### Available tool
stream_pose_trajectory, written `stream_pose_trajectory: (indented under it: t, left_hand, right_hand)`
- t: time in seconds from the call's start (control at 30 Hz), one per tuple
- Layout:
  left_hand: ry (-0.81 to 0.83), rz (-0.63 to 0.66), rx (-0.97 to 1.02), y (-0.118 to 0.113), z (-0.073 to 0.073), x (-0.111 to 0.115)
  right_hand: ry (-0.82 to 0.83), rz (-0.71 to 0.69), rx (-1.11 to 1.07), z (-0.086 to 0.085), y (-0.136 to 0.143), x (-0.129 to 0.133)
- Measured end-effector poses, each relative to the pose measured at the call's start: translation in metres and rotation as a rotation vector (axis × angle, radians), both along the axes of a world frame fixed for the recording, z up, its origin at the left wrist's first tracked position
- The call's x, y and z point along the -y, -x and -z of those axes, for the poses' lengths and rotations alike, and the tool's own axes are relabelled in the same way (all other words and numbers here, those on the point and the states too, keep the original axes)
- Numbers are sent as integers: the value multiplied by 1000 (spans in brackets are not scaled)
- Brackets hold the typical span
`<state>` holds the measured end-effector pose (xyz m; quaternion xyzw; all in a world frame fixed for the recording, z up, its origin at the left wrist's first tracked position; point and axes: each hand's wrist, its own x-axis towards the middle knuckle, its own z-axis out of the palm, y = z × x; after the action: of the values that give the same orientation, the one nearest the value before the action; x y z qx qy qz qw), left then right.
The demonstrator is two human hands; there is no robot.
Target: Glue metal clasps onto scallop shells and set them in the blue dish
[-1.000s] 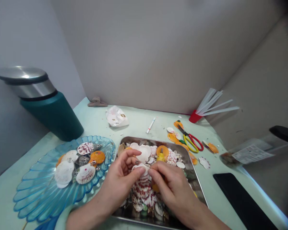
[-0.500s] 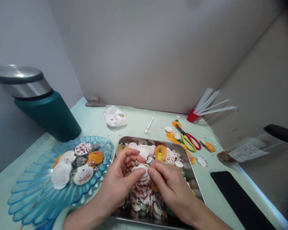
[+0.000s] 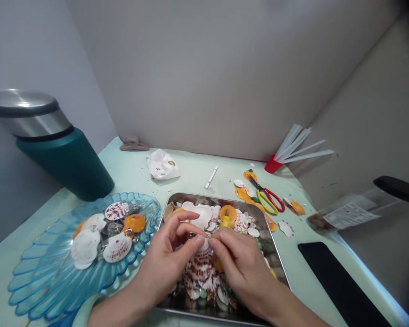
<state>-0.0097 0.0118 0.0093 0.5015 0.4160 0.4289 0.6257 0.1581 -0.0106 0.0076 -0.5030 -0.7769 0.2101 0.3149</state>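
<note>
Above a metal tray (image 3: 280, 259) full of seashells, my two hands meet at a white seashell (image 3: 204, 249) with reddish marks. My left hand (image 3: 172, 247) pinches its left side between thumb and fingers. On the right side, the thumb and forefinger of my right hand (image 3: 240, 263) are closed at the shell's upper edge. A small metal piece shows near the left fingertips, too small to make out. Under the hands lie red-and-white scallop shells (image 3: 204, 274). A yellow nozzle-like piece (image 3: 226, 221) sits among the shells farther back.
A blue shell-shaped dish (image 3: 44, 272) with several shells stands left, before a green bottle (image 3: 71, 163). Scissors (image 3: 267, 200), orange shells and a red cup (image 3: 273, 164) of white sticks lie back right. A black case (image 3: 341, 281) and clear jar (image 3: 351, 213) are far right.
The left fingers have closed in over the top of the shell, and its face is more covered now. My right hand stays nearly in place. The view has shifted slightly.
</note>
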Motion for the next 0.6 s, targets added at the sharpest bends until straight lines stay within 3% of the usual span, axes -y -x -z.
stream_pose_trajectory:
  t: [0.27, 0.6]
  left_hand:
    - [156, -63, 100, 3, -2, -2]
    - [154, -86, 74, 1, -4, -1]
  right_hand:
    - [88, -3, 0, -2, 2, 0]
    - [255, 33, -261, -6, -1, -2]
